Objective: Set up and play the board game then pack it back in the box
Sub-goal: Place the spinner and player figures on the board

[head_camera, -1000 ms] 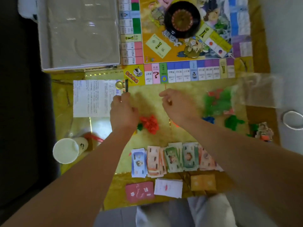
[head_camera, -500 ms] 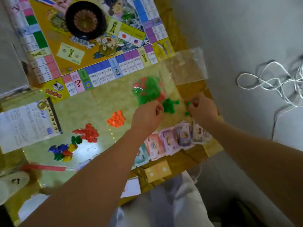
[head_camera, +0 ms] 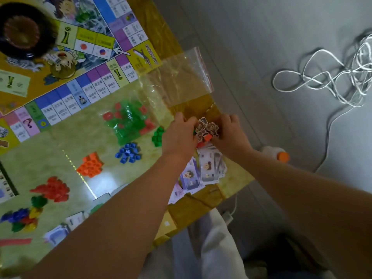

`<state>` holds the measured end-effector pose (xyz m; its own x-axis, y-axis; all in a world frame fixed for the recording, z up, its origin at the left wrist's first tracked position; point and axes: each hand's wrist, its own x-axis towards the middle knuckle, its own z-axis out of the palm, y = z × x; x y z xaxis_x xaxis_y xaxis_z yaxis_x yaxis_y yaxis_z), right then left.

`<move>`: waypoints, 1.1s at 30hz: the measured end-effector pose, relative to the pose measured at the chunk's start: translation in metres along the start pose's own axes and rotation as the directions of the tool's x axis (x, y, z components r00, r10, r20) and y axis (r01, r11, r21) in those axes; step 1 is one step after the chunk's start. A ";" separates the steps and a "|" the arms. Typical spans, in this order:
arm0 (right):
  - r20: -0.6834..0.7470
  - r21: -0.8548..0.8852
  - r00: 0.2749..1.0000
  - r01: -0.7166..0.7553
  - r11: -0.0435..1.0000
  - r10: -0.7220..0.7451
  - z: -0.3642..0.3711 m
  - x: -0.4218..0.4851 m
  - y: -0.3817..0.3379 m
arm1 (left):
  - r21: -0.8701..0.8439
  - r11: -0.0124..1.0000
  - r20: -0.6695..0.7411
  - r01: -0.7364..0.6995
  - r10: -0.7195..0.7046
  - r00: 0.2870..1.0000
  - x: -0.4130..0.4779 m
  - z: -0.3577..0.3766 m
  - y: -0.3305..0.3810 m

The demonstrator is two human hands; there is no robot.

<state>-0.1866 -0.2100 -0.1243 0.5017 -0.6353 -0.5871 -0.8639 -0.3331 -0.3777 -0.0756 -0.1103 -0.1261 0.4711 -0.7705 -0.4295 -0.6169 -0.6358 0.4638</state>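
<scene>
Grey floor [head_camera: 261, 37] with a loose white cable [head_camera: 354, 77] is seen beyond the marbled table [head_camera: 60, 141], where the game board [head_camera: 96, 81] is laid open toward the far left corner. Small houses are sorted mid-table into an orange pile [head_camera: 90, 164], a blue pile [head_camera: 127, 151] and a red pile [head_camera: 53, 189]. Paper money [head_camera: 209, 166] is spread by the near right corner. At the right edge, the character pawns [head_camera: 207, 127] are gathered between the left hand [head_camera: 179, 135] and right hand [head_camera: 231, 135], with fingers curled closely round them. Setup is judged nearly done; play and repacking remain.
</scene>
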 end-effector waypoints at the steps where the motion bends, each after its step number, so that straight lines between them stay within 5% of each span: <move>1: 0.016 0.002 1.000 0.018 1.000 -0.018 -0.001 0.001 0.002 | 0.010 1.000 -0.014 0.013 -0.013 1.000 0.001 0.001 0.001; 19: -0.087 0.344 0.996 0.005 0.939 0.026 -0.007 0.015 0.005 | 0.155 0.986 -0.041 0.062 -0.056 0.998 -0.002 -0.005 -0.016; 25: -0.017 0.500 1.000 -0.010 0.866 0.022 -0.015 0.014 0.004 | 0.208 0.974 -0.046 0.088 -0.081 0.996 0.006 0.001 -0.005; 33: 0.066 0.126 0.998 -0.002 0.992 -0.007 0.003 0.015 -0.009 | 0.140 0.983 -0.062 0.118 -0.111 0.992 0.002 -0.006 -0.009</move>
<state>-0.1713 -0.2146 -0.1316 0.5092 -0.5857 -0.6306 -0.8523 -0.2419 -0.4637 -0.0654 -0.1059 -0.1267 0.5745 -0.6967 -0.4296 -0.6390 -0.7098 0.2965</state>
